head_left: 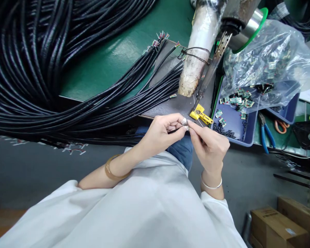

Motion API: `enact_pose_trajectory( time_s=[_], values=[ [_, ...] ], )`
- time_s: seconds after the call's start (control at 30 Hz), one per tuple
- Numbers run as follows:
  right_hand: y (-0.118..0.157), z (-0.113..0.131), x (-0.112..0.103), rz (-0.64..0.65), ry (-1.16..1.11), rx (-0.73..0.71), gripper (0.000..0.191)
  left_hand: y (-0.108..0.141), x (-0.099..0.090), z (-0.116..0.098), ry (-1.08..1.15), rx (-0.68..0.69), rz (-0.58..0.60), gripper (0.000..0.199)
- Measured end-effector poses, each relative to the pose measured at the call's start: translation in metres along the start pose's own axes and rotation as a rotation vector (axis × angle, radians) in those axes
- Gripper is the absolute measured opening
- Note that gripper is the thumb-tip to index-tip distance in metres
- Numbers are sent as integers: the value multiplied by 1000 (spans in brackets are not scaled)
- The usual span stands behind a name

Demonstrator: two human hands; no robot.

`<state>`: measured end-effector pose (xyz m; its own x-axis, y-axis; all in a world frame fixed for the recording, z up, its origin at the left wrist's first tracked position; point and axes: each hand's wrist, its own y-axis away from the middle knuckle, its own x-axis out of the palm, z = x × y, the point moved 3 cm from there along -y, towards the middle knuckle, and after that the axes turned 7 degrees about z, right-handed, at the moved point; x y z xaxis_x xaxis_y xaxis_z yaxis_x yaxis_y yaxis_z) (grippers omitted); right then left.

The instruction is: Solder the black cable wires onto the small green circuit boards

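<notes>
My left hand point(167, 130) is closed in a pinch on the end of a black cable, whose dark jacket shows between the fingers. Against its fingertips, my right hand point(209, 141) is also closed, thumb and forefinger together. What the right fingertips hold is too small and covered to make out. Just beyond the hands sits a yellow clip-like holder point(200, 114), with the tip of a soldering iron point(209, 77) reaching down to it. A thin pale wire runs beside the holder. Black cables point(134, 93) with stripped, coloured wire ends lie to the left.
A blue tray point(251, 127) on the right holds small green circuit boards point(236, 100) and black parts, partly under a clear plastic bag point(271, 62). Blue-handled pliers point(266, 132) and orange-handled scissors point(281, 126) lie beside it. A wrapped duct pipe point(196, 65) hangs above the bench.
</notes>
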<state>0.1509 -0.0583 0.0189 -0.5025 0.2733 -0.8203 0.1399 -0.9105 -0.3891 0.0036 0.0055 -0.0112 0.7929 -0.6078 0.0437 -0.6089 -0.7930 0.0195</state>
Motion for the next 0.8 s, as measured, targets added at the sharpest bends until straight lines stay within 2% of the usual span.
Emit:
enact_pose_trajectory(
  time_s=[0.13, 0.27, 0.33, 0.43, 0.5, 0.57, 0.7, 0.77, 0.8],
  values=[
    [0, 6, 3, 31, 4, -54, 25, 0, 0, 4, 89, -14, 5, 8],
    [-1, 5, -1, -53, -111, 99, 22, 0, 0, 4, 130, -35, -14, 9],
    [-2, 4, -3, -55, -156, 158, 20, 0, -2, 2, 135, -33, -39, 9],
    [-2, 5, -3, -12, -196, 152, 14, -1, -3, -1, 176, -17, -57, 9],
    [-1, 6, -4, -41, -167, 144, 12, -1, -4, -3, 209, -13, -62, 9],
    [1, 4, -5, -133, -179, 181, 17, -2, -4, -4, 229, -24, -61, 9],
    [6, 0, -9, -457, -402, 225, 35, -4, -3, -6, 223, -25, -71, 13],
    [7, 0, -8, -541, -429, 210, 31, -5, -3, -6, 217, -9, -78, 14],
    [7, 0, -7, -538, -419, 220, 26, -5, -3, -6, 216, -3, -80, 13]
  ],
)
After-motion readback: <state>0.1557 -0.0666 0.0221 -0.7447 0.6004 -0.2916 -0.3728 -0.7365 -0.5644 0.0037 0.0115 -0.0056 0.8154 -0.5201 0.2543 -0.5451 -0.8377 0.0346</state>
